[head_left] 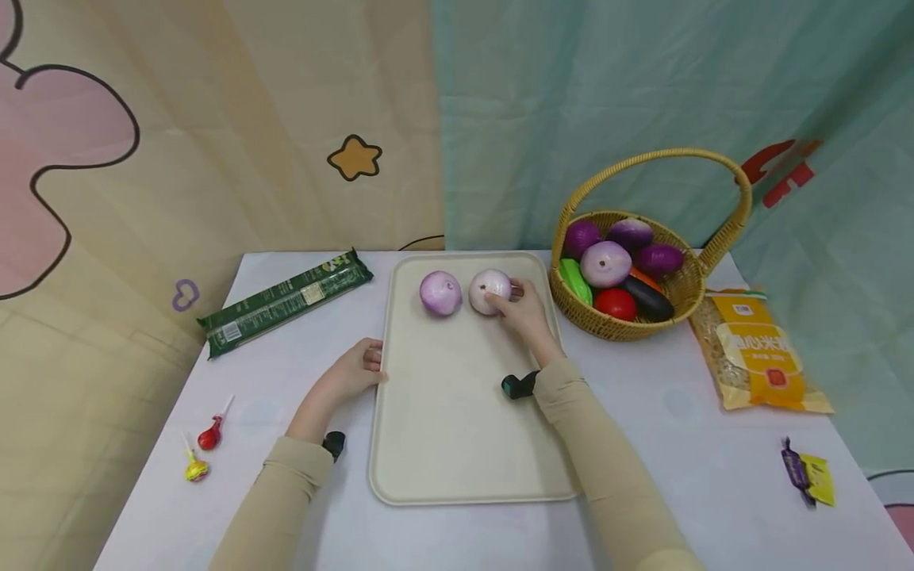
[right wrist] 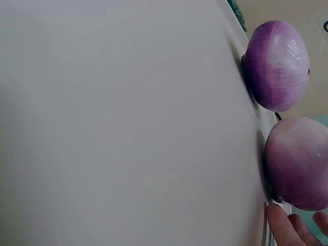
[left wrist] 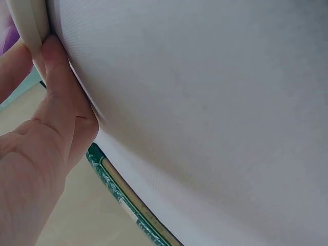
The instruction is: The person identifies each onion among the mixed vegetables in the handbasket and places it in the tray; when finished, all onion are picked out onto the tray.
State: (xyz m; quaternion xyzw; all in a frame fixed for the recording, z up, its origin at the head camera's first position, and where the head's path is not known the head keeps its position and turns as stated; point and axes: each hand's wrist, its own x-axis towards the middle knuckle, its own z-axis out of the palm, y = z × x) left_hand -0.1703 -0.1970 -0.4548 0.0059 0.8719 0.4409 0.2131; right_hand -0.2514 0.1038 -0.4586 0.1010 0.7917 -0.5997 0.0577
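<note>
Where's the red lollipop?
In the head view, the red lollipop lies on the left side of the table, just beyond the yellow lollipop.

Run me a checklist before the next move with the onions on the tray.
1. Tray steadied: ok, the left hand pinches its left edge.
2. Right hand at the right onion: ok, curled around its side.
3. Firmness of that grip: cannot tell.
4. Left onion apart from the right one: ok, a narrow gap shows.
5. Basket upright: ok, standing beside the tray with vegetables inside.
</note>
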